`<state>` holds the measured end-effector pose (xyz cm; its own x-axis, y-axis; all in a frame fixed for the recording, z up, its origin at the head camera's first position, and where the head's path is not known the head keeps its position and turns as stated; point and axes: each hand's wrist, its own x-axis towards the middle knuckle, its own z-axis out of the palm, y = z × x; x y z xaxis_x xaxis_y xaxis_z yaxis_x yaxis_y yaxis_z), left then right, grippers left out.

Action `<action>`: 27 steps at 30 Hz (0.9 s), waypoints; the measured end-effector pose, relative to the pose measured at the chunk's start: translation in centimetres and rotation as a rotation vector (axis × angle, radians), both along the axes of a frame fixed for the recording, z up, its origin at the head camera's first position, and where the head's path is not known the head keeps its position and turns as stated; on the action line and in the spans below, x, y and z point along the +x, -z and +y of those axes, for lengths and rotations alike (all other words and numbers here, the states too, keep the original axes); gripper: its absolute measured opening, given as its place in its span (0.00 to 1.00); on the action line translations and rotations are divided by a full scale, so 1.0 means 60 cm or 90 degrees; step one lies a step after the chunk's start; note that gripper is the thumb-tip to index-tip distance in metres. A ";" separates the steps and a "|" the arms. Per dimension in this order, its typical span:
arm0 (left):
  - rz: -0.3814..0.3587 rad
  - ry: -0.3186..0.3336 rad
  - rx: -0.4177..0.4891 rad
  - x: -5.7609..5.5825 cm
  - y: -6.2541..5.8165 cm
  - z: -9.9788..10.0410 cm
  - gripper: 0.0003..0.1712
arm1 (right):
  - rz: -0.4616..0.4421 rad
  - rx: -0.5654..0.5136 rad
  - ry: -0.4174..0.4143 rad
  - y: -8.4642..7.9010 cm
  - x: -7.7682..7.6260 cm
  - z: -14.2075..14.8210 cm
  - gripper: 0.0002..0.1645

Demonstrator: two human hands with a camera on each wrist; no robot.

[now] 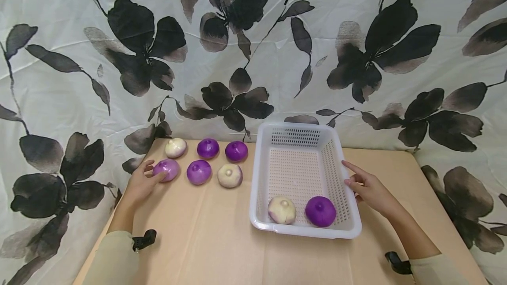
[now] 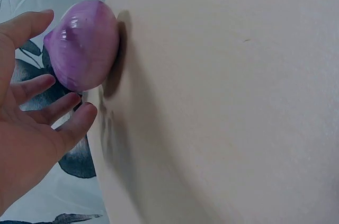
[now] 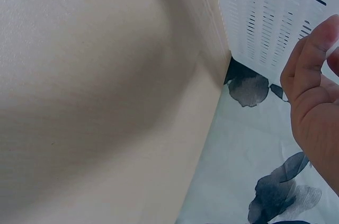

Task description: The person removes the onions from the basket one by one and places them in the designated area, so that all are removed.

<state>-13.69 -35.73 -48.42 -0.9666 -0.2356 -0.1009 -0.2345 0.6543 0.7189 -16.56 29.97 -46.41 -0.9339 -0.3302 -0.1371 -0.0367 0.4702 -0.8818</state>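
Note:
At the table's left side my left hand point(image 1: 143, 184) reaches around a pale purple onion point(image 1: 167, 169). In the left wrist view its fingers are spread beside the onion point(image 2: 87, 46), with gaps showing between them and its skin. My right hand point(image 1: 372, 190) is at the right rim of a white plastic basket point(image 1: 305, 231), its index finger and thumb tips against the outer edge. The right wrist view shows that hand point(image 3: 318, 91) beside the slotted basket wall point(image 3: 265, 17). Inside the basket lie a whitish onion point(image 1: 282, 210) and a dark purple onion point(image 1: 320, 211).
Next to the pale purple onion stand a white onion point(image 1: 176, 147), purple onions point(image 1: 207, 148) and a whitish onion point(image 1: 229, 175), in two rows. The wooden table point(image 1: 222, 241) ends at a floral cloth point(image 1: 245, 78) behind and at the sides.

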 end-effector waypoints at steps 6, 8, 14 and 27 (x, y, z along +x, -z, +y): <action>0.016 -0.014 -0.017 0.005 -0.017 0.002 0.49 | 0.006 -0.007 -0.002 0.002 0.000 0.000 0.40; 0.039 -0.015 -0.032 0.005 -0.026 0.005 0.48 | 0.008 -0.009 -0.003 0.003 0.000 0.000 0.40; 0.130 -0.003 -0.080 0.007 -0.059 0.028 0.46 | 0.011 -0.009 -0.005 0.003 -0.002 0.002 0.40; 0.286 0.090 -0.120 -0.002 -0.139 0.135 0.42 | 0.004 -0.012 0.000 0.005 0.001 0.001 0.40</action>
<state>-13.81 -27.61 -40.06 -0.9286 -0.0729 0.3638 0.1716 0.7850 0.5953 -16.48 30.05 -46.68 -0.9349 -0.3323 -0.1248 -0.0425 0.4537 -0.8901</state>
